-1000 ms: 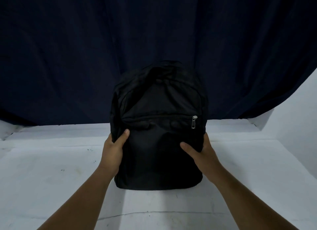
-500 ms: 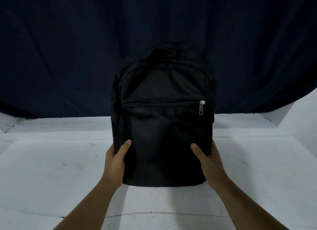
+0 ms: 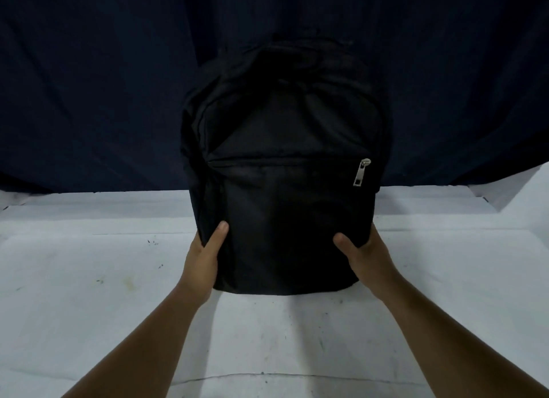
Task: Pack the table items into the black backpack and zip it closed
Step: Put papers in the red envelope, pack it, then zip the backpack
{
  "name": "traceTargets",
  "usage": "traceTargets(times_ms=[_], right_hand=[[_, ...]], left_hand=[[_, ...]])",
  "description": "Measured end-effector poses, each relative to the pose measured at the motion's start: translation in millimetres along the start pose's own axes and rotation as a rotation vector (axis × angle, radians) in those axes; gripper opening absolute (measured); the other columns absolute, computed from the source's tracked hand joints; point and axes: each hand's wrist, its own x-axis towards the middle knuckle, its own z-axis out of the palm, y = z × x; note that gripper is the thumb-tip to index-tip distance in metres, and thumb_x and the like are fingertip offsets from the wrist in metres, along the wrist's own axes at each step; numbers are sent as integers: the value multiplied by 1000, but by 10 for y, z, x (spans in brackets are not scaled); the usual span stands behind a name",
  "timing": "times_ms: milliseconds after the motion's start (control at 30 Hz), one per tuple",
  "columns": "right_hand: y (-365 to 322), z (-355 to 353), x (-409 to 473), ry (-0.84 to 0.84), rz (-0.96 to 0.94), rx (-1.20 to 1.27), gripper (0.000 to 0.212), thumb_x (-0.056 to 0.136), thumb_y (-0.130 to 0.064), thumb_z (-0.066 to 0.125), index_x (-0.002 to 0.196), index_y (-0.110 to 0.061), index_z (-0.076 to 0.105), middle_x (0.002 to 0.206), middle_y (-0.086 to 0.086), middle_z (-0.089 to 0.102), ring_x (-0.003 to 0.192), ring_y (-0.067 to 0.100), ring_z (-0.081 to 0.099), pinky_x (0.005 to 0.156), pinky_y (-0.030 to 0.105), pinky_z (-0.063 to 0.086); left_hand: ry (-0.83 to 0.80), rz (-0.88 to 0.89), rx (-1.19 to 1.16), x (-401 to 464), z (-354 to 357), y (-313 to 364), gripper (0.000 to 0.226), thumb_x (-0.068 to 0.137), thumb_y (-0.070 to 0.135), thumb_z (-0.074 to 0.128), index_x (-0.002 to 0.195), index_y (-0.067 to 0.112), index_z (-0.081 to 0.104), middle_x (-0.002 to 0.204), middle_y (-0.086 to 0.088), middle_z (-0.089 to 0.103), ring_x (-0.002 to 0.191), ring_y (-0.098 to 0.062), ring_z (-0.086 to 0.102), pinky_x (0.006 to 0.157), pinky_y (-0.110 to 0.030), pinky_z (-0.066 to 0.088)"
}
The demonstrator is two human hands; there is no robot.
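Both hands, left (image 3: 205, 259) and right (image 3: 367, 256), grip the backpack's (image 3: 285, 213) lower sides. It stands upright between them on the desk (image 3: 89, 279), top pointing away; bare desk flanks either hand.

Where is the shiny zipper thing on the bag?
In the head view, the silver zipper pull hangs at the right end of the front pocket zip on the black backpack, above the right hand.

Two bare forearms are seen; the left hand (image 3: 205, 258) and right hand (image 3: 364, 256) are ungloved, unadorned
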Motion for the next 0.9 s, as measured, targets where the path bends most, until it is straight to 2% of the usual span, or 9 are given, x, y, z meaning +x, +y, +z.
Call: traceTargets(times_ms=[67,167,300,433,533,633,733,833,900], right_hand=[[21,-23,4,-4,15,2,70,90,-37,68,149,-37,31,121,-24,51,117,10,48,97,33,43],[114,-61,-81,-30,72,75,78,87,-45,68,152,-36,26,134,-16,47,122,12,47,99,33,45],[229,-59,-273,-136,109,23,110,59,-56,82,150,-38,23,133,-23,44,128,10,42,99,32,45],[132,-32,-233,-108,80,87,128,37,-68,88,147,-35,33,139,-15,50,130,14,48,106,39,47],[-7,-13,-205,-58,33,128,121,42,-68,87,147,-40,32,137,-20,50,128,11,49,105,37,48],[-111,22,-240,-8,0,160,107,54,-60,85,146,-37,35,135,-19,52,123,9,52,95,24,49],[-150,29,-272,20,-18,136,101,63,-57,84,147,-36,32,130,-25,49,116,4,50,90,16,45],[-93,-10,-272,-18,-14,109,98,61,-55,79,144,-42,29,120,-37,43,112,0,48,86,11,41],[-30,-44,-269,-58,11,119,93,63,-61,82,139,-47,29,125,-33,45,119,4,47,87,12,42]], left_hand=[[-67,1,0,13,-58,-17,92,70,75,68,146,29,47,135,15,63,124,-7,60,105,-34,46],[-114,-11,19,-71,-159,-130,107,59,80,75,147,29,43,138,16,60,126,-5,57,100,-25,50],[-174,-22,57,-222,-221,-304,111,45,61,94,140,32,46,134,11,64,123,-10,60,89,-26,56],[-142,28,50,-143,-140,-89,105,41,59,96,133,31,53,126,13,68,115,-8,65,81,-21,57],[-93,87,91,-89,-97,93,101,48,47,93,138,30,49,128,15,66,116,-7,64,88,-27,58],[-40,132,149,-119,-66,174,94,53,51,89,137,30,52,126,16,68,115,-8,65,96,-36,55],[26,165,188,-161,-83,179,93,52,58,88,135,32,54,124,17,68,115,-10,65,97,-37,53],[-44,128,186,-125,-131,145,100,51,58,90,140,35,49,130,18,65,120,-9,62,99,-37,51],[-104,56,136,-96,-178,118,109,48,64,90,143,37,45,134,19,62,123,-8,60,102,-35,50]])
